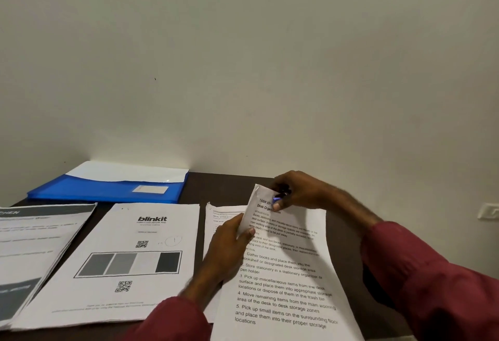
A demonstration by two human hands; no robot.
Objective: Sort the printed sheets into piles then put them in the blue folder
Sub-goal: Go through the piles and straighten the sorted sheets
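Both hands are working on one sheet, as I am watching from the head view.

1. Left hand [229, 248]: fingers are curling round the left edge of the top sheet [283, 286], thumb on its face. I am judging that it is steadying the paper so the far corner can be worked.
2. Right hand [299, 192]: it is pinching the sheet's far corner, which is bending up off the bench [224, 186]. A small dark object [281, 195] with a purple glint is sitting between these fingers. I cannot tell what it is, perhaps a clip or fastener.
3. Top sheet: headed "Desk Organization", with numbered steps, it is lying tilted over the right-hand pile [220, 215], whose edges are showing at its left.
4. Blinkit pile [129, 267]: it is lying squared up in the middle, just beside the right-hand pile, with a QR code and grey blocks facing up.
5. Dark-headed pile [35, 246]: it is lying at the left, its corner reaching the blinkit pile. Like is lying with like, so I am taking the sorting as largely done.
6. Blue folder [108, 192]: it is waiting against the wall [243, 57], behind the piles and apart from both hands, with a white sheet or flap showing at its top. Filing is not yet underway, I am judging.
7. Wall socket [488, 211]: it is showing at the far right.
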